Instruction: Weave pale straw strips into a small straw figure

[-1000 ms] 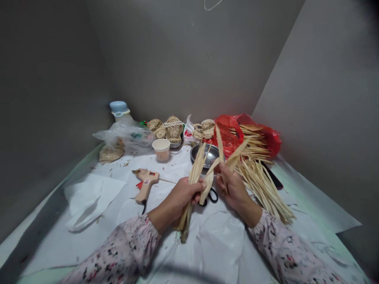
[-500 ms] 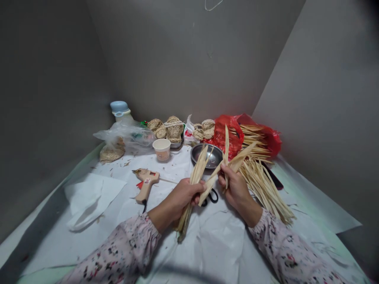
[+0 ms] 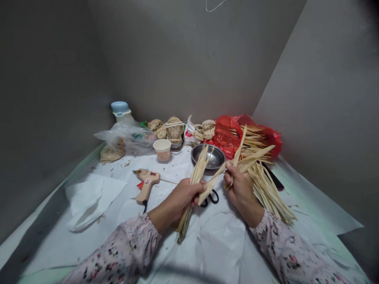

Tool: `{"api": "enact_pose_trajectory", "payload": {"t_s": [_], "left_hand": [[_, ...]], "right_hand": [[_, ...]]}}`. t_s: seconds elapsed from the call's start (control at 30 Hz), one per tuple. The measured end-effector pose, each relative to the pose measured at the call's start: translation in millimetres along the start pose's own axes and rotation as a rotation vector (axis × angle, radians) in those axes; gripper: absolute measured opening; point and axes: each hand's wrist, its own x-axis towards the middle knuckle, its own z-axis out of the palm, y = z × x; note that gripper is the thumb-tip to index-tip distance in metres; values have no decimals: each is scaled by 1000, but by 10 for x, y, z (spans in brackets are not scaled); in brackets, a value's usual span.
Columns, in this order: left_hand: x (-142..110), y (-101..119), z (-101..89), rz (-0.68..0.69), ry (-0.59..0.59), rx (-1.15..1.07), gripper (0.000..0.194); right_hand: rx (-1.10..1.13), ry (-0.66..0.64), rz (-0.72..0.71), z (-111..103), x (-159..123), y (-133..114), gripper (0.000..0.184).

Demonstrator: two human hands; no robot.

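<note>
My left hand (image 3: 185, 195) grips a bundle of dried leaf strips (image 3: 197, 171), whose pale ends stick out above and below the fist. My right hand (image 3: 242, 190) pinches more of the strips (image 3: 250, 161), which fan upward and to the right. One flat strip (image 3: 211, 182) runs across the gap between my hands. Just below that strip lie black-handled scissors (image 3: 211, 197), partly hidden by it. A steel bowl (image 3: 209, 157) sits just beyond my hands, touching neither.
A heap of loose straw strips (image 3: 268, 193) lies right of my right hand, before a red plastic bag (image 3: 226, 136). Woven straw pieces (image 3: 174, 129), a paper cup (image 3: 162, 150) and a hot glue gun (image 3: 146, 185) stand to the left on white paper. Grey walls enclose the back and sides.
My right hand has moved rightward, away from my left, and its strips now lean further right. My left hand has stayed nearly still.
</note>
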Motion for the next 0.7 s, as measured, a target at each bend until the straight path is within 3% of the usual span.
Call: {"api": "enact_pose_trajectory", "payload": {"t_s": [0.23,0.37,0.53,0.6,0.7], "left_hand": [[3,22,1,50,66,-88,12],[19,34,-11,110,91,-141,20],[14,6,-6,90,29,-74,18],[0,-1,2,66,-11,-49,16],[-8,5,3,73,-28,-99,16]], "right_hand": [[35,87,-9,-29,77,-88,32],[-2,-111,143,-25,15,-34,37],[-183,-405,277,27,-176,84,38],[-187,-418,290,29,-197,100,38],[-94,-303,268,15,-152,78,37]]}}
